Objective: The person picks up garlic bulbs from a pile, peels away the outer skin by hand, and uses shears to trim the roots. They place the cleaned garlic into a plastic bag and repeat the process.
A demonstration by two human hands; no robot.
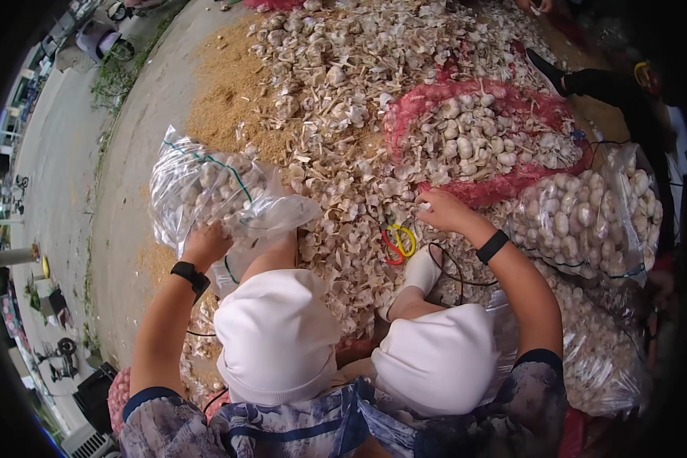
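My left hand (208,244) is closed at the near side of a clear plastic bag (214,183) of garlic bulbs, its fingers curled against the plastic and partly hidden. A green cord runs across that bag. Over the heap of garlic skins (336,221), my right hand (444,211) is bent in a pinch; a small whitish bit shows by its fingertips, too small to name. Just beyond it lies an opened red mesh sack (488,191) with garlic bulbs (469,137) on it. Scissors (399,243) with red and yellow handles rest on the skins.
Full clear bags of garlic (580,221) stand at the right. A dark cable (462,278) loops beside my white shoe (422,273). Another person's leg (607,88) reaches in at the far right. Paved road (61,175) and a parked scooter (99,38) are at the left.
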